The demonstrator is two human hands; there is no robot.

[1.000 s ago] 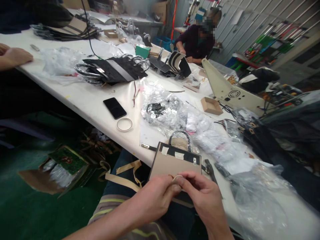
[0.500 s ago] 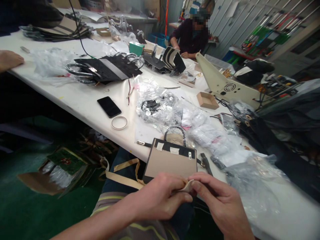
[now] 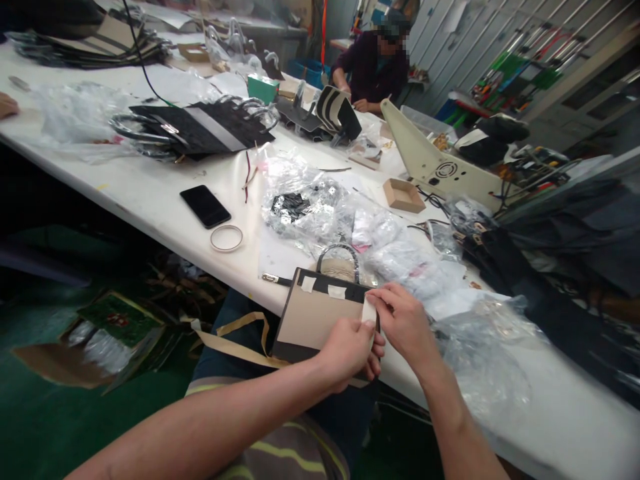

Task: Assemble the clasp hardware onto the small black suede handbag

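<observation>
A beige-and-black handbag with a dark curved handle lies at the table's near edge, partly over my lap. Two pale tape pieces are stuck along its black top band. My left hand is closed over the lower right part of the bag, its thumb and finger pinching the lower end of a short pale tape strip. Between the thumb and fingertips of my right hand is the strip's upper end, at the bag's top right corner. That corner is hidden behind the strip and fingers.
A phone and a tape ring lie left of the bag. Plastic bags of small parts fill the middle. A small cardboard box stands near a cream machine. Across the table sits a person.
Both hands have moved up and slightly left, from below the bag to its right side, carrying the tape strip. The strip now covers the metal fitting's area. The view has shifted a little.
</observation>
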